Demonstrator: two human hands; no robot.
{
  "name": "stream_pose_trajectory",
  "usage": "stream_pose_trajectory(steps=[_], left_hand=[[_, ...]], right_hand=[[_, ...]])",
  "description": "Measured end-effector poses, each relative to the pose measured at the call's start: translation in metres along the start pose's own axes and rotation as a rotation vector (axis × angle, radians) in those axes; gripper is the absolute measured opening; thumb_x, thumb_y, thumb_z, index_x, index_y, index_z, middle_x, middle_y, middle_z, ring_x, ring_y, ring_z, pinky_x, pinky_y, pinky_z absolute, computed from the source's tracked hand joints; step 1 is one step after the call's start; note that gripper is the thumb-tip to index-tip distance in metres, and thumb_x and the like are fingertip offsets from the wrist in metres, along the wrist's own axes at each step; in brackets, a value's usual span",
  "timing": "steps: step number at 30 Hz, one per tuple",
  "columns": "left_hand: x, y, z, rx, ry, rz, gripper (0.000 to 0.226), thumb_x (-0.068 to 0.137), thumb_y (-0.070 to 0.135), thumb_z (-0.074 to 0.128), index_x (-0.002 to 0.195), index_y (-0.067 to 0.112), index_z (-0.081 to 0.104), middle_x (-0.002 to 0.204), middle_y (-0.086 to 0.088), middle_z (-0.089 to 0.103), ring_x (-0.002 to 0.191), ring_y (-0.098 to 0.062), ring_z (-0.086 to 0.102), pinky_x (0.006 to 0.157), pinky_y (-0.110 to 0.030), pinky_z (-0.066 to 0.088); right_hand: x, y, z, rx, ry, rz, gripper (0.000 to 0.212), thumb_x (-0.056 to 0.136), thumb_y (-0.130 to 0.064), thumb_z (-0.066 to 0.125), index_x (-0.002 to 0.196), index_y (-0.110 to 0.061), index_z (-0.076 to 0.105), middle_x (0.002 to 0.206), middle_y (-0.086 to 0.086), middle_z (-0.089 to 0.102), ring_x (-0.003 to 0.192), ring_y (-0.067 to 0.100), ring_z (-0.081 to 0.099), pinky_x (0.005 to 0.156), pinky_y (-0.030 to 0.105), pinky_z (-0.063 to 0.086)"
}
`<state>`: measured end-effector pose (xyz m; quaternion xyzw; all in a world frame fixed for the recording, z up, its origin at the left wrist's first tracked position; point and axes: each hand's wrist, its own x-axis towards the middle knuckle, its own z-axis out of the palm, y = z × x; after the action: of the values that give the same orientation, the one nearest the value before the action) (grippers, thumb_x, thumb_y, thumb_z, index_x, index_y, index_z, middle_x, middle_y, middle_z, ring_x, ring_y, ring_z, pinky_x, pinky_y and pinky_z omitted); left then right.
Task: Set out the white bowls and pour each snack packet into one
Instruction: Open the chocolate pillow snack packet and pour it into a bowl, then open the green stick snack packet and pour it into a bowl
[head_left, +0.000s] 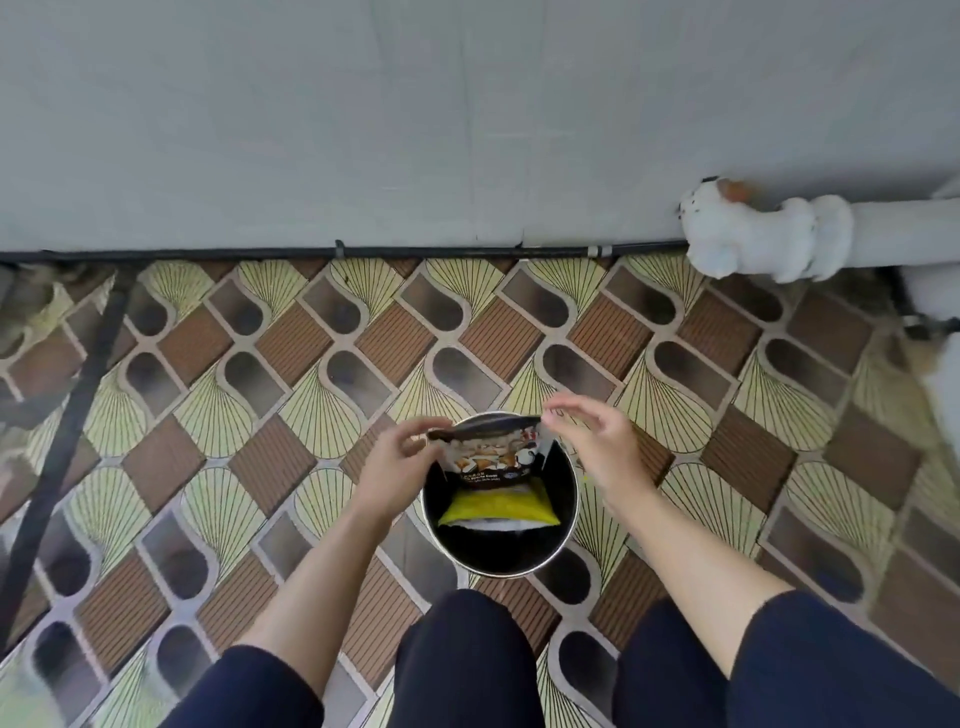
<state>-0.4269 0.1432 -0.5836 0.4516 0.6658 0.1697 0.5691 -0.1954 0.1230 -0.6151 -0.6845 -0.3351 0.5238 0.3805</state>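
Below the fingers a round bin holds a yellow packet. The left hand and right hand pinch the snack packet by its top corners. If one pinch slips, it may drop beside the bin. Beyond the fingers: patterned floor, grey wall

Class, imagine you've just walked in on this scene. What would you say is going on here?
A person stands over a round metal bin on a patterned floor, holding a dark snack packet above its opening. The left hand pinches the packet's top left corner, and the right hand pinches its top right corner. A yellow packet already lies inside the bin. No white bowls are in view.
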Motion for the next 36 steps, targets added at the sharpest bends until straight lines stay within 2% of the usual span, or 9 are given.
stream_pose_trajectory(steps=[2,5,9,14,17,22,25,28,36], left_hand=[[-0.007,0.021,-0.008,0.027,0.031,0.046,0.022,0.103,0.011,0.056,0.116,0.022,0.07,0.113,0.004,0.066,0.085,0.007,0.067,0.064,-0.011,0.052],[-0.027,0.065,-0.024,0.042,0.031,0.091,0.021,0.102,0.018,0.058,0.114,0.031,0.071,0.118,0.003,0.065,0.107,-0.01,0.064,0.09,-0.036,0.058],[-0.078,0.15,-0.054,0.073,0.018,0.172,0.021,0.101,0.022,0.059,0.115,0.035,0.069,0.114,0.005,0.067,0.106,-0.015,0.065,0.095,-0.043,0.057],[-0.163,0.291,-0.098,0.079,0.013,0.3,0.02,0.103,0.022,0.057,0.118,0.03,0.066,0.109,0.004,0.068,0.102,-0.014,0.068,0.081,-0.029,0.056],[-0.215,0.374,-0.112,0.072,-0.007,0.404,0.014,0.104,0.024,0.055,0.113,0.029,0.064,0.105,-0.001,0.069,0.097,-0.017,0.07,0.084,-0.037,0.06],[-0.289,0.474,-0.1,0.129,-0.072,0.635,0.013,0.104,0.023,0.054,0.097,0.029,0.063,0.082,-0.003,0.066,0.074,-0.017,0.067,0.079,-0.04,0.053],[-0.336,0.518,-0.071,0.164,-0.174,0.773,0.012,0.103,0.027,0.056,0.097,0.028,0.066,0.066,0.002,0.063,0.071,-0.026,0.06,0.071,-0.039,0.048],[-0.384,0.549,-0.027,0.178,-0.308,0.908,0.018,0.103,0.026,0.058,0.089,0.028,0.07,0.059,0.004,0.06,0.069,-0.028,0.055,0.07,-0.038,0.043],[-0.518,0.559,0.131,0.261,-0.738,1.103,0.016,0.102,0.025,0.059,0.087,0.023,0.066,0.061,-0.004,0.057,0.063,-0.016,0.06,0.08,-0.04,0.05]], right_hand=[[-0.007,-0.023,-0.005,-0.034,0.012,-0.033,0.018,0.083,-0.03,0.076,0.101,-0.032,0.075,0.121,-0.013,0.068,0.123,0.009,0.057,0.111,0.046,0.042],[-0.026,-0.072,-0.012,-0.057,-0.024,-0.09,0.025,0.08,-0.04,0.076,0.104,-0.038,0.072,0.119,-0.015,0.069,0.122,0.008,0.059,0.11,0.046,0.044],[-0.068,-0.167,-0.027,-0.061,0.012,-0.141,0.024,0.081,-0.037,0.077,0.105,-0.036,0.073,0.114,-0.014,0.071,0.117,0.007,0.061,0.106,0.046,0.048],[-0.146,-0.315,-0.064,-0.127,0.101,-0.238,0.023,0.085,-0.034,0.076,0.107,-0.032,0.072,0.107,-0.013,0.072,0.107,0.005,0.064,0.096,0.029,0.05],[-0.196,-0.395,-0.09,-0.148,0.163,-0.307,0.025,0.088,-0.035,0.074,0.11,-0.026,0.071,0.105,-0.012,0.071,0.103,0.002,0.064,0.082,0.01,0.044],[-0.275,-0.479,-0.14,-0.196,0.327,-0.453,0.011,0.09,-0.033,0.072,0.099,-0.025,0.071,0.091,-0.01,0.07,0.085,0.002,0.065,0.076,0.013,0.048],[-0.328,-0.512,-0.184,-0.162,0.496,-0.568,0.004,0.09,-0.025,0.073,0.089,-0.022,0.07,0.08,-0.005,0.069,0.071,0.004,0.061,0.065,0.012,0.046],[-0.387,-0.522,-0.229,-0.11,0.621,-0.633,0.003,0.09,-0.023,0.072,0.089,-0.021,0.07,0.078,-0.003,0.069,0.071,0.009,0.062,0.068,0.023,0.051],[-0.544,-0.454,-0.351,-0.003,1.017,-0.613,0.004,0.09,-0.023,0.071,0.087,-0.025,0.069,0.079,0.004,0.067,0.073,0.02,0.061,0.069,0.034,0.051]])
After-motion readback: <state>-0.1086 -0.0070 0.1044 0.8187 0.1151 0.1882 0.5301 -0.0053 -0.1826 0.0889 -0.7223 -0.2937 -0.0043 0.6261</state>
